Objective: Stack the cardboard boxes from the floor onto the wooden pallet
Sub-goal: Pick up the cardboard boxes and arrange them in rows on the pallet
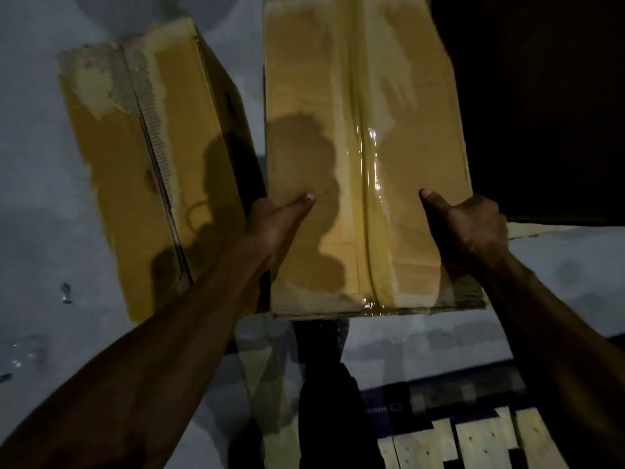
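At the centre of the view, reaching up toward twelve o'clock, a taped cardboard box [365, 157] is gripped from both sides, a strip of glossy clear tape [367, 184] running down its top seam. The left hand [274, 218] clasps the box's left edge at about nine o'clock of the box, thumb lying flat on the top face, the other fingers wrapped out of sight round the side. The right hand [470, 225] clamps the right edge at about four o'clock, thumb likewise pressed on top, fingers curled over the rim. Just beside it, at ten o'clock, a second cardboard box [142, 170] with a torn top layer rests on the grey floor [40, 198]. The pale slats of the wooden pallet [480, 441] show at five o'clock, near the person's dark trouser leg [331, 401].
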### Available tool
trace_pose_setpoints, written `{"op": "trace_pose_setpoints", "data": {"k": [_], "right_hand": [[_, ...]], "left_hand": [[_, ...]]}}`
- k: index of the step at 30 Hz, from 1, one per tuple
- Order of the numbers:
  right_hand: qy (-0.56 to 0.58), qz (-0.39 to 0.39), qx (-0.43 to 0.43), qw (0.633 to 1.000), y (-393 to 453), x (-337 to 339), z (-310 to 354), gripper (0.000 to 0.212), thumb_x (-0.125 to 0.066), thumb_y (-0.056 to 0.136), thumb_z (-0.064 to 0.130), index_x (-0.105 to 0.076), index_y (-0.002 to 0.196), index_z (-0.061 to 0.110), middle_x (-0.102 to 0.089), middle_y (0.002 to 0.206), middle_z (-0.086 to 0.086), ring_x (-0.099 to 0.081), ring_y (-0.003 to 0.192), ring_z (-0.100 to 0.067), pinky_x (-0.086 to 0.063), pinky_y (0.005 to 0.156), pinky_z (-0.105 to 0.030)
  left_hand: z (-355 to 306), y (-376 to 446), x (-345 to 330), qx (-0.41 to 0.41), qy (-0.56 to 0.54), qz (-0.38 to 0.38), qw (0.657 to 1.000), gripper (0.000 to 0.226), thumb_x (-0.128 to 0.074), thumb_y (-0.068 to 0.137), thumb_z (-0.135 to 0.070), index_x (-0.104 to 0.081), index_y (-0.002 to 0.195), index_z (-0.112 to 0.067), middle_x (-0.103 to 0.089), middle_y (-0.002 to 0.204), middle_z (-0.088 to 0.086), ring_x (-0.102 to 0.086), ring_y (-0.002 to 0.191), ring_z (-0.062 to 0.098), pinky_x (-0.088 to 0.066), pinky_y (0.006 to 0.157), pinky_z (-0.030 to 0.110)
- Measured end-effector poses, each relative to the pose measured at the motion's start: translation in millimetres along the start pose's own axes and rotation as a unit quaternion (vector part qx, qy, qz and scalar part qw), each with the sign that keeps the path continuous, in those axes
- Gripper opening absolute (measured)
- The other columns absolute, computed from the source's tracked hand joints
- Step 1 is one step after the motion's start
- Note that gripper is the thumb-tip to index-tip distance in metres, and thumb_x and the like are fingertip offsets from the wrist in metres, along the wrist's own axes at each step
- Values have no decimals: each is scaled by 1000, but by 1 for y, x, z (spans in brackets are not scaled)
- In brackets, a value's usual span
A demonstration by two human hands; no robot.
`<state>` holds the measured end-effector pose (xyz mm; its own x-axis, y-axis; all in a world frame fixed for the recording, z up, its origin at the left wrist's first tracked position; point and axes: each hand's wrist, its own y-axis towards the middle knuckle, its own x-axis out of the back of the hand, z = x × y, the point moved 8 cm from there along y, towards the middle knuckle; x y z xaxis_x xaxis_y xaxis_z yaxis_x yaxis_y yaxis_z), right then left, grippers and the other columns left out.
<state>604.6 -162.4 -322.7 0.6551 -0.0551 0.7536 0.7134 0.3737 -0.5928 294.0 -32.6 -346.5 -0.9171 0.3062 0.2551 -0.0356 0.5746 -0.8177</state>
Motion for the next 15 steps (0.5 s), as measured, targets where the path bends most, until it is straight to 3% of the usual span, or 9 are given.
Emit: {"op": "trace_pose_setpoints", "data": {"k": [2,4,6,10,15], "right_hand": [[-22,11,16,1000,-28,14,2,78,-53,81,80,-62,70,4,-57,67,-11,-57,63,-27,-35,55,-29],[-35,29,38,998,-55,23,-1,79,-48,84,80,-60,61,6,-56,59,-9,-54,54,-24,-36,53,-27],[-35,31,30,998,-81,33,-11,79,-47,82,83,-63,61,9,-61,61,-8,-58,57,-26,-39,56,-29],[-54,21,13,998,-139,53,-27,78,-46,81,83,-65,62,10,-64,67,-12,-60,64,-30,-43,61,-33],[-29,-8,-16,999,-227,77,-50,75,-52,79,82,-67,77,8,-62,75,-11,-58,69,-29,-48,68,-37]], "left_hand": [[3,-24,7,6,-8,6,1000,45,-83,78,-42,-70,112,-16,-73,104,6,-71,91,23,-57,77,32],[3,-51,16,7,-14,15,1000,41,-82,81,-39,-71,112,-15,-73,102,6,-71,91,24,-57,77,31],[5,-74,23,13,-17,35,999,37,-81,82,-39,-71,108,-15,-73,103,7,-70,90,23,-56,76,30],[14,-119,41,13,26,38,999,55,-80,81,-47,-59,118,-12,-62,103,-1,-60,88,17,-48,69,28],[35,-183,62,3,-4,101,995,81,-81,82,-41,-43,146,-8,-50,132,-5,-52,114,18,-43,91,30]]}}
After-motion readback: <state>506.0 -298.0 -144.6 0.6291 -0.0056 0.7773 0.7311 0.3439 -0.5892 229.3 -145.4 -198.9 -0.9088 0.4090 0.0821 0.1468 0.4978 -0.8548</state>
